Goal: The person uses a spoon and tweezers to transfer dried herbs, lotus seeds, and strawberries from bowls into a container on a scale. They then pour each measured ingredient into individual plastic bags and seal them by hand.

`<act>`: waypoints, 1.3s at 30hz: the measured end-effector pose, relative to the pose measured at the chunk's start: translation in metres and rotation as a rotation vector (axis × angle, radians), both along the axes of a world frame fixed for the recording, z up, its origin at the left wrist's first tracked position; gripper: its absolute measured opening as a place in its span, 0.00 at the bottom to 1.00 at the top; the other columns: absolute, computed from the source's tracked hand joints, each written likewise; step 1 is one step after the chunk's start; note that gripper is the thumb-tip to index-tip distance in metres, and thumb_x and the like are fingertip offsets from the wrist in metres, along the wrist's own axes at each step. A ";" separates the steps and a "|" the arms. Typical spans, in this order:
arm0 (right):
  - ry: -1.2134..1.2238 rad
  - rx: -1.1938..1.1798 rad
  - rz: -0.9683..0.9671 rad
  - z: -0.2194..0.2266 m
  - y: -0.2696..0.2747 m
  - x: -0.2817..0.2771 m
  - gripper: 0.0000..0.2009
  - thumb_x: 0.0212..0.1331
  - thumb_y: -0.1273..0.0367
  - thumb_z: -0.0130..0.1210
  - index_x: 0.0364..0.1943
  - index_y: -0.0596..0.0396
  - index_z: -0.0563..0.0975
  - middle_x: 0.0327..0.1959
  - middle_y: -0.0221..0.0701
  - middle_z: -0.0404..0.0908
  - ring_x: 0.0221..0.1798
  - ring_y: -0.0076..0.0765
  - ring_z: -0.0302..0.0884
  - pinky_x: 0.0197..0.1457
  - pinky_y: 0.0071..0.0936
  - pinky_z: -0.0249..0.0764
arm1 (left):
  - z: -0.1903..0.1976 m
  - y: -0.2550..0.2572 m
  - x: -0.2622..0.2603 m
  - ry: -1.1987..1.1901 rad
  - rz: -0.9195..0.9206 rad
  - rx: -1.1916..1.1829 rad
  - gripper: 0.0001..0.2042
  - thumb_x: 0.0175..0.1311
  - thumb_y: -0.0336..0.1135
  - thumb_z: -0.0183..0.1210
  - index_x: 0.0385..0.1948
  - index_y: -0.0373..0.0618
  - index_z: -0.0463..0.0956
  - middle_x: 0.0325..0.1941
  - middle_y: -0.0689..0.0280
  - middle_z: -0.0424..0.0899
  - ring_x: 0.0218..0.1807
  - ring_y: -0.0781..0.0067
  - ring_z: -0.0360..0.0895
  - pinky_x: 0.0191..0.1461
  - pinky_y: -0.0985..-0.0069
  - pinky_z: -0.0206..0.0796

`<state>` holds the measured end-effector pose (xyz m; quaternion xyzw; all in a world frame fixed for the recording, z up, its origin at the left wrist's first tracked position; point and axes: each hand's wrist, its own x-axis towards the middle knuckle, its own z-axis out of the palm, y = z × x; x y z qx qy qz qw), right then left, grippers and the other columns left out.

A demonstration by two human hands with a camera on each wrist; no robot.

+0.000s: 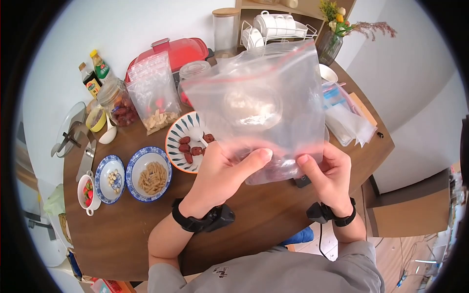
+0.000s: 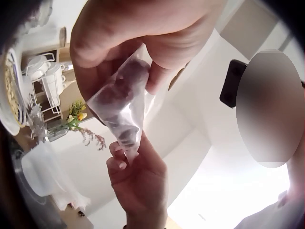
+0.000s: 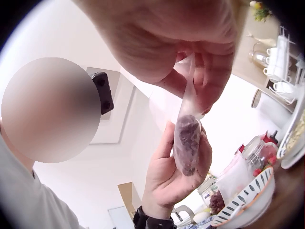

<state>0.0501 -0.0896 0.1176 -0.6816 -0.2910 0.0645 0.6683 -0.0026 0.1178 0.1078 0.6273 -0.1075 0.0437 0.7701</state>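
Observation:
A clear zip bag (image 1: pixel 298 107) with a red seal line is held up over the table. My left hand (image 1: pixel 220 171) pinches its lower left part between thumb and fingers. At the lower right, my right hand (image 1: pixel 330 171) pinches it the same way. Dark reddish-brown wrinkled pieces (image 3: pixel 188 143), like dried dates, lie in the bag's bottom, as the right wrist view shows. Partly behind the bag and left hand is a striped plate (image 1: pixel 171 141) holding red dates (image 1: pixel 184 148) and a white spoon. A dish of pale food (image 1: pixel 251 105) shows blurred through the plastic.
To the left stand blue-rimmed bowls (image 1: pixel 128 178), a small strawberry dish (image 1: pixel 80 194), a jar of dates (image 1: pixel 117 100) and a bag of pale slices (image 1: pixel 155 97). A red cooker (image 1: pixel 190 49) is at the back. More plastic bags (image 1: pixel 344 122) lie at the right, near the table edge.

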 end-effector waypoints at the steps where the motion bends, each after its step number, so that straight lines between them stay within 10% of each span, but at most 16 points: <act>1: -0.052 0.031 0.017 -0.002 0.001 0.001 0.06 0.61 0.77 0.58 0.41 0.62 0.80 0.35 0.26 0.82 0.35 0.13 0.74 0.37 0.14 0.71 | -0.001 -0.001 -0.001 0.002 0.001 -0.002 0.13 0.65 0.28 0.58 0.49 0.34 0.77 0.47 0.63 0.82 0.45 0.80 0.78 0.47 0.79 0.71; 7: -0.020 -0.004 -0.066 -0.007 -0.002 0.002 0.05 0.60 0.77 0.59 0.39 0.62 0.81 0.33 0.26 0.84 0.34 0.13 0.73 0.36 0.14 0.69 | -0.001 -0.006 -0.001 0.001 0.049 -0.124 0.14 0.71 0.37 0.54 0.46 0.36 0.81 0.41 0.67 0.84 0.44 0.84 0.76 0.47 0.83 0.68; 13: -0.023 -0.132 -0.008 0.000 -0.006 0.006 0.04 0.60 0.77 0.60 0.38 0.61 0.82 0.33 0.26 0.84 0.34 0.13 0.73 0.36 0.14 0.69 | 0.000 0.005 -0.002 0.128 -0.062 0.245 0.24 0.76 0.44 0.43 0.55 0.27 0.71 0.55 0.55 0.80 0.57 0.69 0.76 0.59 0.73 0.68; 16: 0.013 -0.061 -0.047 -0.002 -0.007 0.004 0.04 0.59 0.77 0.61 0.37 0.61 0.82 0.33 0.26 0.84 0.35 0.14 0.75 0.38 0.15 0.71 | 0.005 -0.006 -0.004 0.152 -0.096 -0.180 0.25 0.78 0.44 0.35 0.55 0.31 0.73 0.52 0.57 0.81 0.53 0.70 0.79 0.57 0.75 0.70; 26: -0.061 -0.050 -0.067 0.004 0.002 -0.004 0.03 0.57 0.78 0.61 0.34 0.61 0.82 0.34 0.29 0.84 0.36 0.20 0.78 0.41 0.19 0.73 | -0.002 -0.003 -0.002 0.044 0.001 0.013 0.15 0.73 0.34 0.46 0.49 0.32 0.77 0.48 0.59 0.83 0.49 0.74 0.80 0.54 0.75 0.71; 31: -0.148 -0.119 -0.026 0.011 0.004 -0.007 0.01 0.57 0.78 0.61 0.32 0.60 0.82 0.32 0.29 0.84 0.34 0.19 0.78 0.39 0.19 0.73 | -0.012 -0.015 -0.003 -0.003 0.034 0.041 0.07 0.63 0.28 0.62 0.39 0.35 0.82 0.29 0.71 0.83 0.30 0.90 0.74 0.30 0.86 0.64; 39: -0.074 -0.122 -0.040 0.012 -0.005 -0.008 0.01 0.58 0.76 0.62 0.32 0.60 0.82 0.28 0.27 0.84 0.31 0.16 0.76 0.35 0.17 0.71 | -0.004 -0.005 -0.004 0.064 0.051 0.094 0.10 0.67 0.33 0.57 0.37 0.36 0.83 0.28 0.68 0.85 0.28 0.89 0.75 0.29 0.86 0.64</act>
